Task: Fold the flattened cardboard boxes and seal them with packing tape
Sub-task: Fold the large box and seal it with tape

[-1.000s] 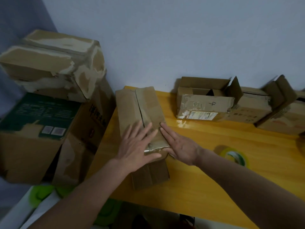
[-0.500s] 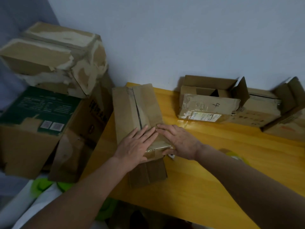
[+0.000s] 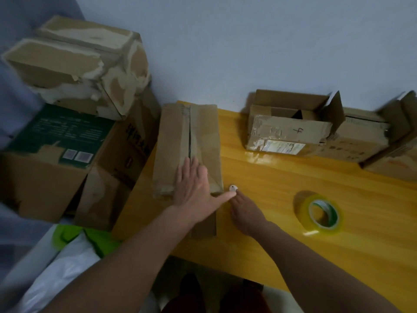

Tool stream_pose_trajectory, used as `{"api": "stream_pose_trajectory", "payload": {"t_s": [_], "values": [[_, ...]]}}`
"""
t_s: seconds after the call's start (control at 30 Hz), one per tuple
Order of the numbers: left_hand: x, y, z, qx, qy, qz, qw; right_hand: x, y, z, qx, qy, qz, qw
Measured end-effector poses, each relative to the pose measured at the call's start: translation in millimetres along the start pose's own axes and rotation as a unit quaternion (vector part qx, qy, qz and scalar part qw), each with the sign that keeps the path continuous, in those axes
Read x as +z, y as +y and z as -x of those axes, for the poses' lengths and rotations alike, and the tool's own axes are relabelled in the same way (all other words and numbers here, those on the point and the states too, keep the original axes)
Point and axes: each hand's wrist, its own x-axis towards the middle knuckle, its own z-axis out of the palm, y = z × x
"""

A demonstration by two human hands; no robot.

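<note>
A: Start at the left hand (image 3: pixel 193 188). What is it doing?

B: It lies flat, fingers straight and close together, pressing the near end of the long box (image 3: pixel 188 145) down onto the yellow table (image 3: pixel 293 245). Its thumb sticks out sideways past the box's near right corner.

A: And the right hand (image 3: pixel 244 211)?

B: That is the change. Half a second ago it was flat on the box top beside the left one, both smoothing the taped near end. Now it has slid off the cardboard onto the table, just right of the left thumb. Its fingertips seem drawn together around a small white object (image 3: pixel 233 188) at the box's corner, but I cannot tell whether it pinches it or only touches it.

A: What is that white thing?

B: Too small to say. I would guess a cutter or tape end, no more than a guess.

A: So where does the job stand?

B: The flaps meet along a centre seam that still shows a dark gap beyond the left fingertips, so I judge only the near end is stuck down. The tape roll (image 3: pixel 321 214) sits well to the right of the right hand, untouched.

A: Anything further out?

B: Beyond the roll, open boxes (image 3: pixel 291 127) stand against the wall. To the left of the left hand, off the table, stacked worn cartons (image 3: pixel 74 109).
</note>
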Motion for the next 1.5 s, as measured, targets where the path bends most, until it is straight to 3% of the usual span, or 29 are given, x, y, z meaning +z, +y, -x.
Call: {"api": "stream_pose_trajectory", "payload": {"t_s": [0.07,0.13,0.23,0.33,0.37,0.43,0.53,0.6,0.7,0.8,0.87,1.0,1.17,1.33,1.43,1.5], "values": [[12,8,-2,-0.044,0.029,-0.01,0.999,7,4,-5,0.002,-0.078,0.105,0.991],[19,11,-1,-0.035,0.045,-0.031,0.998,12,14,-7,0.05,-0.143,0.152,0.977],[20,6,14,0.015,0.033,-0.055,0.998,12,28,-5,0.159,-0.141,0.082,0.974],[21,-15,36,0.093,0.006,-0.091,0.991,-13,20,-6,0.166,0.037,-0.13,0.977],[22,-24,43,0.12,0.002,-0.107,0.987,-26,11,-8,0.169,0.12,-0.227,0.952],[19,-44,56,0.169,-0.005,-0.13,0.977,-57,-10,-15,0.185,0.258,-0.389,0.865],[18,-75,70,0.232,0.003,-0.129,0.964,-95,-34,-24,0.171,0.358,-0.498,0.771],[16,-94,74,0.242,0.029,-0.094,0.965,-105,-40,-26,0.175,0.335,-0.483,0.789],[9,-111,71,0.168,0.097,-0.048,0.98,-92,-45,-18,0.17,0.283,-0.367,0.87],[0,-104,62,-0.047,0.106,-0.018,0.993,-72,-42,-6,0.186,0.296,-0.384,0.855],[-4,-98,47,-0.103,0.078,-0.044,0.991,-65,-41,2,0.206,0.305,-0.406,0.837],[-24,-92,6,-0.059,0.016,-0.07,0.996,-56,-45,19,0.235,0.324,-0.401,0.824],[-25,-44,-6,-0.004,-0.083,0.062,0.995,-53,-50,40,0.228,0.312,-0.372,0.844],[11,28,19,0.061,-0.077,-0.093,0.991,-70,-35,48,0.227,0.291,-0.336,0.866],[14,31,26,0.128,-0.069,-0.117,0.982,-83,-23,43,0.234,0.336,-0.356,0.84],[11,20,29,0.204,-0.077,-0.142,0.966,-87,-19,37,0.215,0.289,-0.38,0.852]]}}
